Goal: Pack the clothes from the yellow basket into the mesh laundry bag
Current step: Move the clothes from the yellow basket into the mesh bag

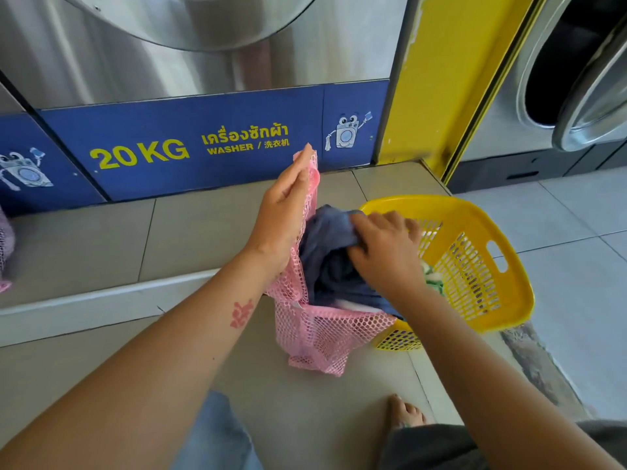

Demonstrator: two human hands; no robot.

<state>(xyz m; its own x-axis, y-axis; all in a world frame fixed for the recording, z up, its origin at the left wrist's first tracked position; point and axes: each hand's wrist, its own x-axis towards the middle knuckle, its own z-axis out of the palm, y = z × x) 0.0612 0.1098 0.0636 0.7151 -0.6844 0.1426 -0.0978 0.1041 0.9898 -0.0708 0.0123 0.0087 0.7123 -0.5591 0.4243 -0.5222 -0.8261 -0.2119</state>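
A pink mesh laundry bag (319, 330) stands open on the tiled floor, just left of the yellow basket (488, 228). My left hand (285, 212) holds the bag's rim up at its far side. My right hand (383, 249) grips a dark blue garment (325, 245) that lies in the bag's mouth. The basket is tilted toward me, and a green and white cloth (432, 278) shows inside it behind my right wrist. The bag's lower part is partly hidden by my right forearm.
A steel washer with a blue "20 KG WASHER" panel (190, 144) stands on a raised tiled step right behind the bag. A yellow pillar (437, 83) and a second washer with an open door (583, 79) are at the right. Another pink mesh piece (5, 252) sits at the left edge. My bare foot (405, 412) is below.
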